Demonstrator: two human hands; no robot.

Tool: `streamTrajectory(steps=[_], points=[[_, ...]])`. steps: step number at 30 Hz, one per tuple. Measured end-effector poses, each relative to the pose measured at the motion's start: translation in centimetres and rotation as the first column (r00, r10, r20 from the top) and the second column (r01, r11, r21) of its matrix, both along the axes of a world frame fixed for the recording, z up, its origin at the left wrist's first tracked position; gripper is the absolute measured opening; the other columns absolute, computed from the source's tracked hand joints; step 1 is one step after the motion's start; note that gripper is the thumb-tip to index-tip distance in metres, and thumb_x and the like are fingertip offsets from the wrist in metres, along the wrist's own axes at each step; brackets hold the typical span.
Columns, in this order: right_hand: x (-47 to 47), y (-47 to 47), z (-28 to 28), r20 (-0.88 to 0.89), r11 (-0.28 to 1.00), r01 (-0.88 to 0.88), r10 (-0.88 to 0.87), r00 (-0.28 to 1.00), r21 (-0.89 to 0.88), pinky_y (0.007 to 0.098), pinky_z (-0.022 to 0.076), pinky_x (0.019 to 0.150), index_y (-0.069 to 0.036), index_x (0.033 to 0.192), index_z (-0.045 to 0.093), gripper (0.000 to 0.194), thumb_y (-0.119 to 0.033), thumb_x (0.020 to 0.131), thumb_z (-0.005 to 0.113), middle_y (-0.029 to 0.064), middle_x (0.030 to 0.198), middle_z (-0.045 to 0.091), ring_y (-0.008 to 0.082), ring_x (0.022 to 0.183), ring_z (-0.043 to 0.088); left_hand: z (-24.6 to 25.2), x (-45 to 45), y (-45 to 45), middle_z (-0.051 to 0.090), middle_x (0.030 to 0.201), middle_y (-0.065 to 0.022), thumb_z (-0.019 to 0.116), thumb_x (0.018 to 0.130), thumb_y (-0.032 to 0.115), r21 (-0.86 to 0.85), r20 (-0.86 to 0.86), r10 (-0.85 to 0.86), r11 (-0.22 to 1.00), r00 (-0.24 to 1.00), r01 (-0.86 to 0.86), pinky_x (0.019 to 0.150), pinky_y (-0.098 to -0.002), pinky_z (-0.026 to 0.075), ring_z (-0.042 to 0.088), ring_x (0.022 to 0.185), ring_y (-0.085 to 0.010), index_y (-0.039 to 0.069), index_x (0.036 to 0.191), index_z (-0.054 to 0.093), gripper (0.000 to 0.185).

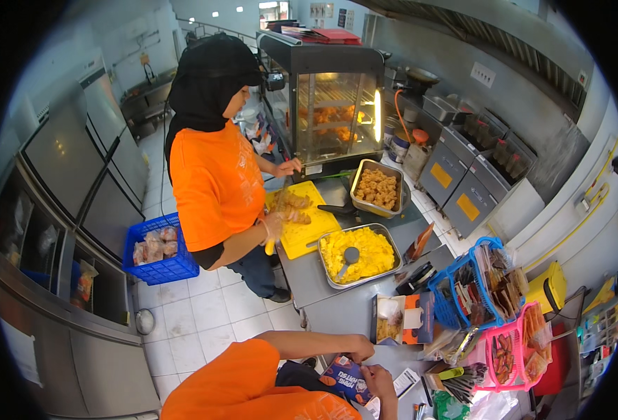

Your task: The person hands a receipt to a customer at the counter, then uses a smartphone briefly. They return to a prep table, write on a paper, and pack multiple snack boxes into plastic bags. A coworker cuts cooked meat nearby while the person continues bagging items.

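Observation:
Both of my hands are on a dark blue and orange printed carton (347, 379) that bears writing, close in front of my body at the counter's near edge. My left hand (360, 347) grips its far upper edge with bent fingers. At the carton's right side, my right hand (379, 382) holds the edge between thumb and fingers. Just beyond my hands stands an open food box (390, 323), with a wrapped white portion and fried pieces inside. White printed paper (406, 382) lies beside my right hand.
A co-worker (217, 184) chops meat on a yellow cutting board (309, 239). Trays of yellow food (359, 252) and browned pieces (376, 188) stand nearby. Blue (464, 289) and pink (519, 349) baskets of sachets line the right. A heated display cabinet (335, 113) stands beyond.

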State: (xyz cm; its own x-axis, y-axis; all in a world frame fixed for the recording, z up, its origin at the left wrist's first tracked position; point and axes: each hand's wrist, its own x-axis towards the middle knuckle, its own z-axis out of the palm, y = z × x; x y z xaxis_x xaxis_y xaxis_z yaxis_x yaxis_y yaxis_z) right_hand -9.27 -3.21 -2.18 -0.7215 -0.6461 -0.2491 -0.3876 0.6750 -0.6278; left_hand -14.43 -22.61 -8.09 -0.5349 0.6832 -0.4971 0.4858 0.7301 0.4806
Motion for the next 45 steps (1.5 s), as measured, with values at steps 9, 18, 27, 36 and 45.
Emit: streamTrajectory(steps=[9, 18, 27, 36, 45], points=[[0.3, -0.5, -1.9, -0.148, 0.984, 0.109, -0.088, 0.985, 0.141, 0.0509, 0.0533, 0.082, -0.009, 0.098, 0.078, 0.043, -0.049, 0.093, 0.063, 0.0229, 0.092, 0.070, 0.0417, 0.092, 0.068, 0.8, 1.6, -1.5, 0.074, 0.079, -0.0140, 0.074, 0.073, 0.031, 0.122, -0.088, 0.285, 0.954, 0.955, -0.274, 0.069, -0.0471, 0.057, 0.072, 0.078, -0.0342, 0.008, 0.079, 0.077, 0.024], [1.2, 0.0, -2.8, -0.134, 0.978, 0.199, -0.189, 0.973, 0.061, 0.0501, 0.0514, 0.085, -0.004, 0.096, 0.076, 0.047, -0.050, 0.091, 0.066, 0.0236, 0.093, 0.069, 0.0417, 0.093, 0.065, -0.1, 12.5, -0.3, 0.062, 0.100, -0.0097, 0.058, 0.094, 0.035, 0.327, -0.441, 0.583, 0.812, 0.682, -0.483, 0.082, -0.0472, 0.047, 0.058, 0.101, -0.0294, 0.010, 0.099, 0.063, 0.026], [0.7, 1.4, -3.4, -0.200, 0.945, 0.316, -0.296, 0.934, 0.079, 0.0509, 0.0518, 0.080, -0.003, 0.091, 0.073, 0.050, -0.052, 0.092, 0.066, 0.0224, 0.090, 0.068, 0.0418, 0.090, 0.065, -1.0, 9.1, 0.0, 0.057, 0.095, -0.0057, 0.060, 0.094, 0.036, 0.482, -0.611, 0.585, 0.810, 0.533, -0.335, 0.085, -0.0430, 0.038, 0.053, 0.095, -0.0252, 0.012, 0.097, 0.063, 0.024], [-2.8, 2.5, -2.9, -0.072, 0.750, 0.635, -0.655, 0.752, -0.187, 0.0474, 0.0526, 0.076, 0.003, 0.104, 0.059, 0.057, -0.050, 0.088, 0.071, 0.0238, 0.095, 0.069, 0.0407, 0.088, 0.068, -1.9, 8.7, -1.9, 0.060, 0.095, -0.0118, 0.065, 0.092, 0.026, 0.740, -0.173, 0.914, 0.366, 0.366, -0.564, 0.077, -0.0473, 0.044, 0.059, 0.091, -0.0303, 0.006, 0.103, 0.057, 0.024], [-11.6, 0.0, 0.5, 0.013, 0.577, 0.765, -0.796, 0.605, -0.287, 0.0363, 0.0532, 0.048, 0.008, 0.102, 0.057, 0.049, -0.038, 0.091, 0.072, 0.0179, 0.075, 0.068, 0.0259, 0.055, 0.069, 0.3, -1.6, -3.4, 0.071, 0.089, -0.0225, 0.056, 0.099, 0.039, 0.300, 0.346, 0.922, 0.067, 0.174, -0.951, 0.076, -0.0449, 0.055, 0.071, 0.087, -0.0364, -0.001, 0.099, 0.060, 0.040]])
